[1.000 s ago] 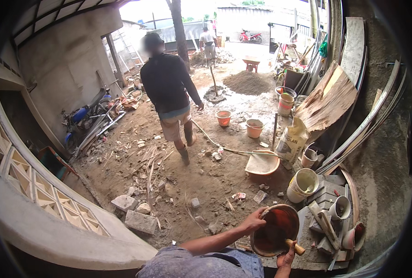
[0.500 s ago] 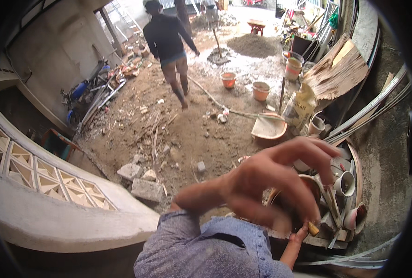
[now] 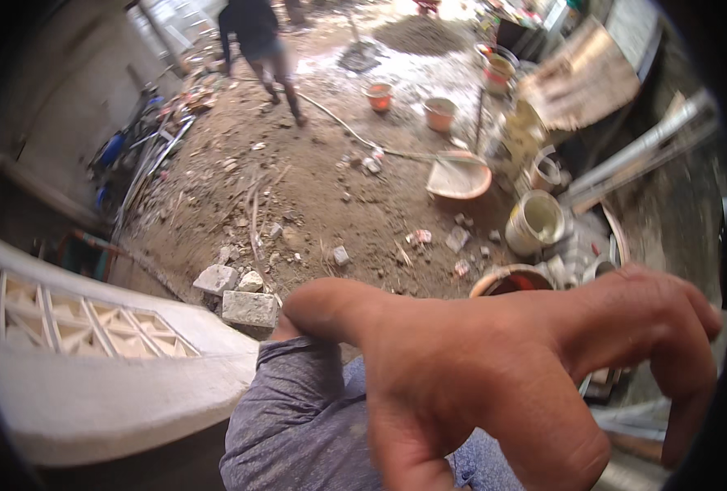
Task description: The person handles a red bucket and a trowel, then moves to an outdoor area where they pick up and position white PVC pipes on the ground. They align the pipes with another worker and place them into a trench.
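Note:
My left hand (image 3: 494, 360) is large and close in the head view, reaching to the right from a blue-grey sleeve (image 3: 298, 417). Its fingers are bent and spread apart, and nothing shows between them. Just beyond the knuckles, the orange-rimmed tub (image 3: 488, 284) is partly covered by the hand. A pale bucket (image 3: 535, 222) stands on the ground farther out. Neither my right hand nor the wooden handle it held earlier can be seen; my left hand covers much of that area.
A cream wall with patterned openings (image 3: 134, 389) curves along the left. Concrete blocks (image 3: 249, 309) lie beside it. A hose (image 3: 339, 123) crosses the dirt near a cut-open container (image 3: 459, 176) and orange buckets (image 3: 439, 114). A person (image 3: 253, 41) walks at the far left.
My left hand has come closer to the camera and spread larger across the lower right. My right hand with the wooden handle is no longer visible. The person has walked farther off.

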`<act>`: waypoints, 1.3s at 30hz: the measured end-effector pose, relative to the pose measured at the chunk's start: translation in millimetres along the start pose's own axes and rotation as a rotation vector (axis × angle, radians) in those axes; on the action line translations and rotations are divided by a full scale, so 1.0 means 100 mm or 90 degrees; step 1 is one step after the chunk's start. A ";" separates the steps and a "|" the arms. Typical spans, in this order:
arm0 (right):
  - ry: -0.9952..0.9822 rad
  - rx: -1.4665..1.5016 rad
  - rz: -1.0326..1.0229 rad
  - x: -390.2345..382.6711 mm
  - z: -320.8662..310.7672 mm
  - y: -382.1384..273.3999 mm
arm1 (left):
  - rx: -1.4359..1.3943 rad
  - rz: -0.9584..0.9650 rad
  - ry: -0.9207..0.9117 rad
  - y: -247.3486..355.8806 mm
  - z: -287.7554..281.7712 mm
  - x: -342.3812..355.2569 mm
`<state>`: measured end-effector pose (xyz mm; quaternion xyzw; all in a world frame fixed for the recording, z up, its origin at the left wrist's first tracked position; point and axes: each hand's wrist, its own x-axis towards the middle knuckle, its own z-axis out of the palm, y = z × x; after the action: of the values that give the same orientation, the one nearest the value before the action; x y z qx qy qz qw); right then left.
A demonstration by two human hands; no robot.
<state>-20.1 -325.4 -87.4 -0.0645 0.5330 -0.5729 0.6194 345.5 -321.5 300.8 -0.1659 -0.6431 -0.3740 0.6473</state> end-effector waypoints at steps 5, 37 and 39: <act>0.167 -0.012 -0.035 0.12 -0.46 0.52 | 0.153 -0.174 0.100 -0.67 -0.38 -0.55; 0.450 0.196 0.164 3.06 -3.28 0.02 | 0.289 -1.775 0.415 -0.17 0.21 -4.05; 0.415 -0.151 0.216 2.59 -2.93 0.10 | 0.254 -1.773 0.596 -0.07 0.31 -4.02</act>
<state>-287.2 -368.4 -370.2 0.1390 0.7677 -0.3871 0.4914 361.3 -195.8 -82.0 0.7913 -0.0584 -0.6047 -0.0685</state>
